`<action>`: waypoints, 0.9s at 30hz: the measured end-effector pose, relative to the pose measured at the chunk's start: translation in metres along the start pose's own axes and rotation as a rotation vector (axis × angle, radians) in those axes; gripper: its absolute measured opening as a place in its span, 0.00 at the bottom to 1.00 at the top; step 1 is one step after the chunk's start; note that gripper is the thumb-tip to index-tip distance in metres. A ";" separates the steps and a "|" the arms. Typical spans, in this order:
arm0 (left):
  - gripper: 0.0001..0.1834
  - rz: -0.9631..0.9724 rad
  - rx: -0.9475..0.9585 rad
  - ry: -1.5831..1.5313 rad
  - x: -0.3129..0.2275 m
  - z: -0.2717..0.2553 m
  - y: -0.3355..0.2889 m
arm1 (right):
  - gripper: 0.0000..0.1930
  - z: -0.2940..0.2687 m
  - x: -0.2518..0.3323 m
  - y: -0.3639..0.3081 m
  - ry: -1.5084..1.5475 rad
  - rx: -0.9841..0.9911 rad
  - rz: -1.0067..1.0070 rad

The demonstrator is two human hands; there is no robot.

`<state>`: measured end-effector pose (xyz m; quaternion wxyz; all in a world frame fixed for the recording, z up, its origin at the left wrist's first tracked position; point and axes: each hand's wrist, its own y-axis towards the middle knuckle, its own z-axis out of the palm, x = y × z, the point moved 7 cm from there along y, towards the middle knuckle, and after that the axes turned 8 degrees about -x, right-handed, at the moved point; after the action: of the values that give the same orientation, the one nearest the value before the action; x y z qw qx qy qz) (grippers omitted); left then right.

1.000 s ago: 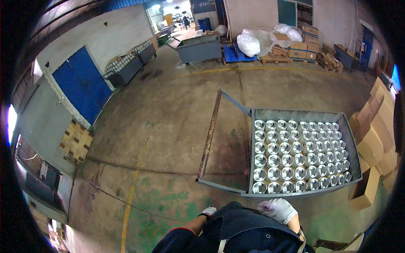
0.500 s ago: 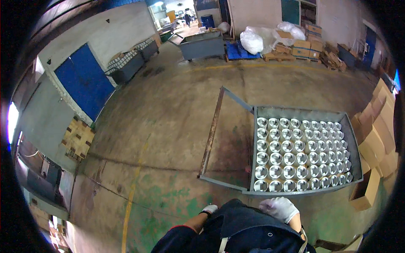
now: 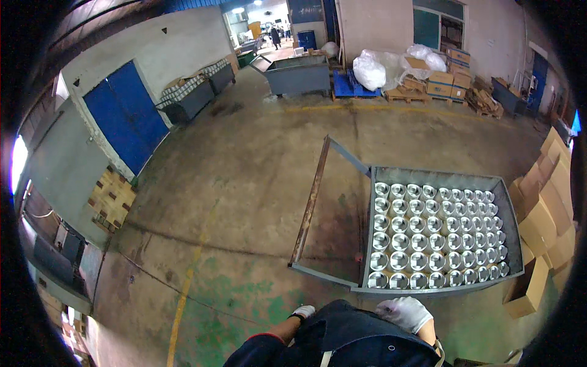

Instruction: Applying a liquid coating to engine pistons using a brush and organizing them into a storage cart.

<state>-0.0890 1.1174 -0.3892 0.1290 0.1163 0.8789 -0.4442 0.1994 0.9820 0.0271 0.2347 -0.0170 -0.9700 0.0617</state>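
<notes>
My right hand (image 3: 406,314), in a white glove, is held before my dark apron (image 3: 358,333), close to the near wall of a grey metal cart. Its fingers are curled in; whatever they may hold is hidden. My left hand (image 3: 304,312), also gloved in white, is by the apron's left side with its fingers mostly out of sight. The cart (image 3: 440,172) carries rows of shiny silver metal cylinders, possibly pistons (image 3: 417,243), standing upright. A rusty-barred handle frame (image 3: 310,202) extends from its left end.
Cardboard boxes (image 3: 538,226) line the cart's right side. Farther back are another grey cart (image 3: 299,79), loaded carts (image 3: 192,101) by the left wall, a blue pallet (image 3: 351,87) and stacked cartons (image 3: 440,85). A wooden pallet (image 3: 112,199) leans at left; people stand in the far doorway.
The whole scene, loaded cart included, sits slightly lower in the picture. Both my hands keep nearly the same pose beside the apron.
</notes>
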 end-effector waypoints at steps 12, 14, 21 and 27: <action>0.19 0.063 0.022 0.052 -0.011 0.003 -0.005 | 0.15 0.006 -0.007 -0.004 0.016 0.022 0.025; 0.19 0.071 0.011 0.076 -0.007 0.007 0.004 | 0.15 0.005 -0.006 -0.005 0.009 0.028 0.029; 0.20 0.061 0.009 0.078 -0.011 0.005 0.004 | 0.14 0.000 -0.003 -0.003 -0.002 0.018 0.018; 0.21 0.251 -0.067 0.173 0.007 0.011 0.013 | 0.15 -0.001 -0.004 -0.002 0.020 0.029 0.015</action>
<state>-0.0901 1.1172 -0.4074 0.1112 0.2585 0.8796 -0.3835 0.2031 0.9803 0.0266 0.2443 -0.0214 -0.9664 0.0775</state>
